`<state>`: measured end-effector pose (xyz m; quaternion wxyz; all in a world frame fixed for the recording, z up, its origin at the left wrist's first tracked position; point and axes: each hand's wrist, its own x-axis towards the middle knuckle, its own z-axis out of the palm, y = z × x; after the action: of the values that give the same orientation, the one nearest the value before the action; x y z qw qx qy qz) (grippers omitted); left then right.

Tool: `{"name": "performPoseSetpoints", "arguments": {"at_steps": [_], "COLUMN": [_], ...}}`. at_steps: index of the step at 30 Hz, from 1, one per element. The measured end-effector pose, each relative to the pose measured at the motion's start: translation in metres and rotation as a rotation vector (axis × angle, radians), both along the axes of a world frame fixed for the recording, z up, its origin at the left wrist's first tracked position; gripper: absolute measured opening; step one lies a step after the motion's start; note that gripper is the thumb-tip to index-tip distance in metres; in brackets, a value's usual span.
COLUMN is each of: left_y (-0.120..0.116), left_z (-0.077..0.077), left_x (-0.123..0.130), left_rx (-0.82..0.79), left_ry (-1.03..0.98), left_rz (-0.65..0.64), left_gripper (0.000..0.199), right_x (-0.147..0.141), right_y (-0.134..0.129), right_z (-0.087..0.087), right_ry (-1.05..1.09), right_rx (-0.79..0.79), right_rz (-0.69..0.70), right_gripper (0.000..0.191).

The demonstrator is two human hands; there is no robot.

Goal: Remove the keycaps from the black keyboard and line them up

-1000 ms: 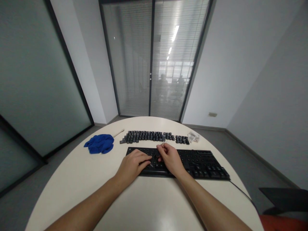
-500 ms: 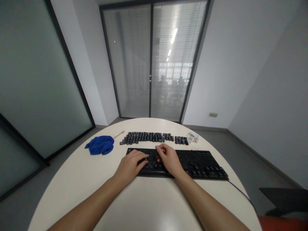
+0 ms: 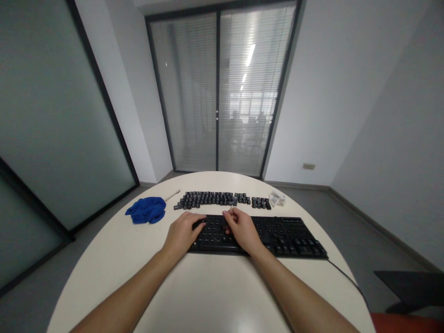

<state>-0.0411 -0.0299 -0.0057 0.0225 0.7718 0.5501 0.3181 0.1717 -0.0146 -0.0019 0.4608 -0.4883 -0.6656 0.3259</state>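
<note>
A black keyboard [image 3: 277,232] lies across the table, many of its keycaps off and some still on at its right end. At its left end rests my left hand [image 3: 183,231], with thumb and fingers apart and nothing visible between them. Over the middle of the keyboard, my right hand [image 3: 241,229] is closed in a pinch. A small pale tip shows above its fingers, but what it belongs to is hidden. Loose black keycaps [image 3: 208,199] stand in rows just beyond the keyboard.
To the left lies a crumpled blue cloth [image 3: 146,210], with a thin pale-handled tool [image 3: 172,194] beside it. A whitish, partly clear packet [image 3: 277,199] sits right of the keycaps. The keyboard cable [image 3: 347,275] runs over the round table's [image 3: 194,291] right edge.
My left hand has slid left along the keyboard, uncovering more of its surface. My right hand stays in nearly the same place, still pinched.
</note>
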Motion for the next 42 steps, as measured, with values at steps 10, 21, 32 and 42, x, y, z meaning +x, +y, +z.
{"name": "performPoseSetpoints", "arguments": {"at_steps": [10, 21, 32, 42], "left_y": [0.006, 0.034, 0.070, 0.081], "left_z": [-0.003, 0.024, 0.029, 0.018], "left_x": [-0.003, -0.002, 0.013, 0.013], "left_rx": [-0.076, -0.026, -0.066, -0.085], "left_ry": [0.041, 0.226, 0.358, 0.372], "left_rz": [0.093, 0.070, 0.043, 0.104], "left_gripper": [0.018, 0.015, 0.018, 0.018], "right_x": [0.000, 0.000, -0.001, -0.001], "right_y": [0.000, 0.001, 0.000, 0.001], "right_z": [0.000, -0.001, 0.001, 0.000], "right_ry": [-0.007, -0.016, -0.018, -0.032], "right_rx": [0.013, 0.005, 0.001, -0.016], "right_rz": [0.007, 0.003, 0.001, -0.011], "right_gripper": [0.033, 0.035, 0.034, 0.036]}}
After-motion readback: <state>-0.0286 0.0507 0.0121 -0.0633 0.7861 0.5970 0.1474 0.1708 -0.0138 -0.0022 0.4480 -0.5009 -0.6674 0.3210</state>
